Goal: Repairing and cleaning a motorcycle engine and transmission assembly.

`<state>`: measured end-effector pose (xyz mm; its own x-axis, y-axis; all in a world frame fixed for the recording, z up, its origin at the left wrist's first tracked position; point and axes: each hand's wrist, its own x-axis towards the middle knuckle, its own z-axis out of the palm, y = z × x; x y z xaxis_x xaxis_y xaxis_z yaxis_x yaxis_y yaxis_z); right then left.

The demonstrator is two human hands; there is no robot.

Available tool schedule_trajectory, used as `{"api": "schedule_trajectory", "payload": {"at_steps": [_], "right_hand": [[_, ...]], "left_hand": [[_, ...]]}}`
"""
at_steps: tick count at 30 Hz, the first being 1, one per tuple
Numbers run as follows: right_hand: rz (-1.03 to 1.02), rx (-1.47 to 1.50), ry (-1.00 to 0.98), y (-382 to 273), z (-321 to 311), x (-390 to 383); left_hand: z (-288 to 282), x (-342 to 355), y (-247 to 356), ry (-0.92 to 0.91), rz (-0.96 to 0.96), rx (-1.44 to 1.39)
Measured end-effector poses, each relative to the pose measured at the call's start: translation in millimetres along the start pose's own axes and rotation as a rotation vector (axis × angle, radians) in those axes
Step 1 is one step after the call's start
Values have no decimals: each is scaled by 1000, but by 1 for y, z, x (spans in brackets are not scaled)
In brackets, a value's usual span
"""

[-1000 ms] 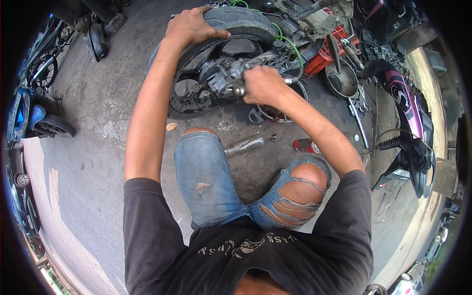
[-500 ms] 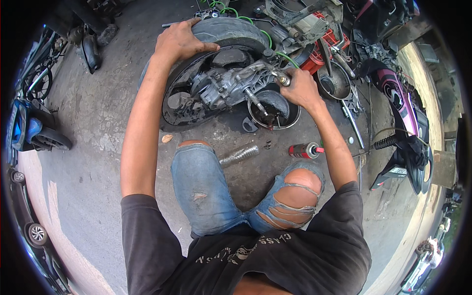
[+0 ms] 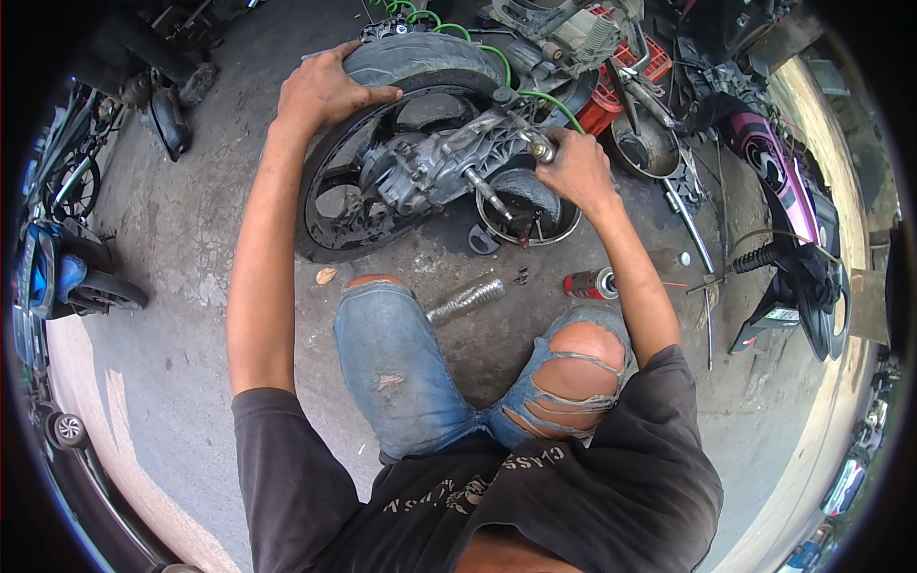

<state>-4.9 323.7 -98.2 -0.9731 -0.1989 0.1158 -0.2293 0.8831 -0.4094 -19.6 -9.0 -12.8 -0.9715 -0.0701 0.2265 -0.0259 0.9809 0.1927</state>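
Left hand: The person's left hand (image 3: 320, 94) lies on the shoulder of the tyre (image 3: 430, 59), fingers spread toward the tread, thumb stretched along the edge; not wrapped around it. Contact unchanged from a second ago.

Right hand: The right hand (image 3: 581, 172) is curled around a metal-ended tool (image 3: 543, 150), at the right end of the gear case. The green hose (image 3: 556, 98) runs up to this hand and seems to feed the tool; the join is hidden.

Change noted: A second ago the right hand covered the middle of the gear case (image 3: 415, 164), tool end pointing left; it has since drawn off to the right and held about the same place for the last half second.

Bearing on the work: The shaft (image 3: 487, 194) is uncovered. The working spot appears shifted to the case's right end, with the left hand probably steadying the wheel.

Wheel and case: Directly before the person, beyond the knees; wheel tilted, case across its near face.

Bowl: The metal bowl (image 3: 527, 187) sits beside the case; the shaft projects over it, a dark reddish piece at its tip.

Nearby floor: Clear crumpled plastic bottle (image 3: 466, 297); red spray can (image 3: 589, 285), beside the right forearm.
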Motion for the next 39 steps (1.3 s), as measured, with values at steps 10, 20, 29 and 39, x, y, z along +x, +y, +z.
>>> {"api": "schedule_trajectory", "payload": {"at_steps": [10,20,29,39], "right_hand": [[167,378,164,48,2,24],[505,1201,32,96,-16,36],[462,1428,66,133,-18,58],[273,1364,-42,136,-43,99]], "left_hand": [[-6,-2,8,-25,-13,3],[-10,-3,8,-52,-41,47],[-10,2,13,-51,-14,18],[-11,6,3,-20,4,40]]}}
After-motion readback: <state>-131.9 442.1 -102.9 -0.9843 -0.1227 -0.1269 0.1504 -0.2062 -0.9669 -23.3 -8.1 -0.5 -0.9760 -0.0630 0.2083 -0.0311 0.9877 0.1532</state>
